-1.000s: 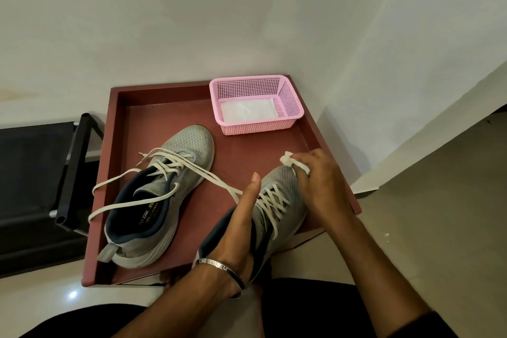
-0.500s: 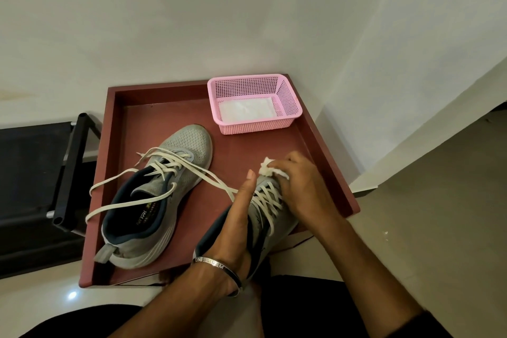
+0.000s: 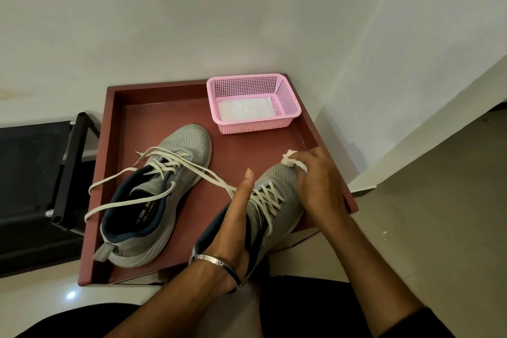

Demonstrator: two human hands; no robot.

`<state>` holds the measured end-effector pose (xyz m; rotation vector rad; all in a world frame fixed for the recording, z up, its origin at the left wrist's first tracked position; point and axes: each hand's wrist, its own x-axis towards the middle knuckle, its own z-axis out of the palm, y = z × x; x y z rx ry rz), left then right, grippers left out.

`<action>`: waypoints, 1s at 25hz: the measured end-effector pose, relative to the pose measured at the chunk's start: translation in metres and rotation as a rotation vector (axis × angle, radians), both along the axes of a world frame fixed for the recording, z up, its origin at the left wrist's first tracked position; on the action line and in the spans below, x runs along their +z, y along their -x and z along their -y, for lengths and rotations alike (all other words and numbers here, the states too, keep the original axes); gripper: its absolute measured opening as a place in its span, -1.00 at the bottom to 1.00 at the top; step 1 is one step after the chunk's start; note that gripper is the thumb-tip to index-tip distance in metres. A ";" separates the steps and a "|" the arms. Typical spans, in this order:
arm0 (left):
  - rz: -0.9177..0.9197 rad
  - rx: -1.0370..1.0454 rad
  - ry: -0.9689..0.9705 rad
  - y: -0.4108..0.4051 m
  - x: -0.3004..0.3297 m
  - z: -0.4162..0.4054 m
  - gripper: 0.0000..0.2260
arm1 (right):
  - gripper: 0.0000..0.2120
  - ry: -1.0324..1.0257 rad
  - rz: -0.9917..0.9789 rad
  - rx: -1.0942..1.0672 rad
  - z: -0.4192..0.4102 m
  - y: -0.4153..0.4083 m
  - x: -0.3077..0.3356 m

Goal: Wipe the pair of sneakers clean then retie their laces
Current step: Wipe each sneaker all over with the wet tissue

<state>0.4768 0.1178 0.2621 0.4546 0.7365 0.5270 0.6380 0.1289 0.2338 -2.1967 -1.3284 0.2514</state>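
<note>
Two grey sneakers with navy lining and loose cream laces sit on a dark red tray [image 3: 153, 107]. The left sneaker [image 3: 164, 189] lies flat, its laces [image 3: 129, 203] trailing over the tray's left rim. My left hand [image 3: 233, 225] grips the right sneaker [image 3: 277, 200] at its collar, thumb up along the tongue. My right hand [image 3: 318, 181] holds a crumpled white wipe [image 3: 292, 162] against that sneaker's toe.
A pink plastic basket [image 3: 285, 107] with white wipes inside stands at the tray's back right corner. A black metal frame [image 3: 68, 170] stands just left of the tray. White walls close the back and right; pale floor lies to the right.
My right hand with the wipe slid from the toe back onto the laces, then forward to the toe again. My left hand kept its grip on the right sneaker.
</note>
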 end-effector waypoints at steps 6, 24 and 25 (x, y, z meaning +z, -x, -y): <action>0.064 0.063 0.095 0.005 0.004 -0.017 -0.26 | -0.76 0.049 -0.076 0.138 0.013 0.015 0.007; 0.136 0.215 0.220 0.016 0.001 -0.049 -0.11 | -0.73 -0.148 -0.401 0.201 0.027 0.048 0.011; 0.143 0.202 0.222 0.014 0.002 -0.047 -0.11 | -0.75 -0.144 -0.374 0.165 0.022 0.044 0.010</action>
